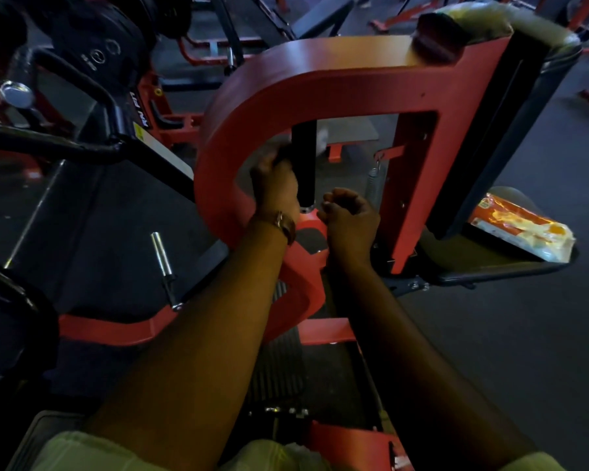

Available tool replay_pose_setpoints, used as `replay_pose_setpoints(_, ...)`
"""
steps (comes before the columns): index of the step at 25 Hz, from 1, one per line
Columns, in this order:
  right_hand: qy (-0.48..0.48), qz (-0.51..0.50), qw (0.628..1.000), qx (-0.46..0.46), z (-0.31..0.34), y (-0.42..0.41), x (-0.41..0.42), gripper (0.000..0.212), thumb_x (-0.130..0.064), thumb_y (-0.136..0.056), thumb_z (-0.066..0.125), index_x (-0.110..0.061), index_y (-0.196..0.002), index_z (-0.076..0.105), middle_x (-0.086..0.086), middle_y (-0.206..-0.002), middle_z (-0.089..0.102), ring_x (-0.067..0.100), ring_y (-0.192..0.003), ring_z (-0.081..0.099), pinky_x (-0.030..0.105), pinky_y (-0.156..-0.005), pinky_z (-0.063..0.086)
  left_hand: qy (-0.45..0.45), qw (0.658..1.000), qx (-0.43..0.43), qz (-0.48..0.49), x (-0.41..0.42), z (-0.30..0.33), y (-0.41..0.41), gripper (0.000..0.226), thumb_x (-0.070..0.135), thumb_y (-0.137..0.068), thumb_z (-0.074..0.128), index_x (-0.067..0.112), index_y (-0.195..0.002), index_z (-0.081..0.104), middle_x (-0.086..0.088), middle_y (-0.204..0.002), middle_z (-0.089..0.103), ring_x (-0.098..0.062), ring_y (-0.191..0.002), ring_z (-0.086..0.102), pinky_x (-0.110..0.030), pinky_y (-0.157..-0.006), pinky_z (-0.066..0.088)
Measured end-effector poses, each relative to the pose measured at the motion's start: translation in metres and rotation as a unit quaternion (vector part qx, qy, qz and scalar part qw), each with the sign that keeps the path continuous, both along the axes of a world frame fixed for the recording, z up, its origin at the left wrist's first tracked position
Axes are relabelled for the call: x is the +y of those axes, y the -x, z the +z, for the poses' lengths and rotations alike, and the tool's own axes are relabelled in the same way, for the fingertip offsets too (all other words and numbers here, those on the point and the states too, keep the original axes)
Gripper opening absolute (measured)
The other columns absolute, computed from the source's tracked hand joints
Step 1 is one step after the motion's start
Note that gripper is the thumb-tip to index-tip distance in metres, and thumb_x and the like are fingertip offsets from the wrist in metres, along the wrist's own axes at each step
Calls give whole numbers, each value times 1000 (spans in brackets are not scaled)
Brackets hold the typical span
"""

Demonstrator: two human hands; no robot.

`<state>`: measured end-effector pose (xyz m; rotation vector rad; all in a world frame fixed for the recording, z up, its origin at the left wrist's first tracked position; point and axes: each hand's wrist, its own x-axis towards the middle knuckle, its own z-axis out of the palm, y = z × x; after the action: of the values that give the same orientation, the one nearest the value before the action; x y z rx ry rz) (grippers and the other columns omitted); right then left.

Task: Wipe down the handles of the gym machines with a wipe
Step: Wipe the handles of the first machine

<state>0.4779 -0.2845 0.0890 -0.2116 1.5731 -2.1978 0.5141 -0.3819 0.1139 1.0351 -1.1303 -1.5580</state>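
Reaching through the red steel frame (320,76), the left hand (276,185) is curling beside the black cylindrical handle (303,164), presumably wiping; wipe unseen. The right hand (349,217) is hovering loosely fisted, empty.

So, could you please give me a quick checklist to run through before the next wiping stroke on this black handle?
1. Left hand at the black handle: ok, its fingers curl against the handle's left side.
2. Wipe under that hand: cannot tell, no wipe shows clearly.
3. Right hand free of the handle: ok, it is curled beside the handle's base, with nothing visible in it.
4. Lower handle reachable: ok, nothing covers it.
5. Wipes packet within sight: ok, it lies on the black seat pad to the right.
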Motion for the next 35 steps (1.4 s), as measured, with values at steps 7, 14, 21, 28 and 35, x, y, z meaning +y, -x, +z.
replay_pose_setpoints(7,-76,9,994,73,7,9,-7,25,3,-92,57,-6,-114,65,5,-109,68,13,-99,64,22,-83,51,46,998,-47,9,8,5,-10,27,-2,-93,57,18,-80,70,-2,-83,70,-6,-77,61,-25,-75,50)
replay_pose_setpoints(14,-50,41,987,146,16,15,-26,35,-2,-96,52,-12,-128,60,4,-130,63,12,-121,58,29,-103,48,134,983,-116,40,11,-23,-8,17,24,-92,59,18,-80,72,-9,-85,74,-17,-77,64,-41,-77,55)
replay_pose_setpoints(21,-48,72,982,168,9,6,-25,39,-14,-97,52,-13,-136,55,6,-139,59,14,-128,55,33,-106,46,138,988,40,54,18,20,-14,18,8,-98,59,14,-102,76,10,-92,72,-4,-88,66,-26,-88,54)
replay_pose_setpoints(28,-96,12,940,327,12,-1,-24,46,-40,-84,74,-16,-121,66,-1,-113,68,10,-99,66,34,-79,59,65,989,97,-86,55,-7,-37,59,49,-106,25,12,-138,57,-1,-139,59,-9,-129,55,-23,-105,44)
replay_pose_setpoints(35,-51,-16,898,437,8,-1,-22,18,-12,-86,71,-5,-103,68,12,-106,63,19,-90,66,21,-68,54,121,990,69,-13,44,-6,-47,28,24,-102,51,5,-110,70,1,-104,71,4,-99,65,-13,-85,49)
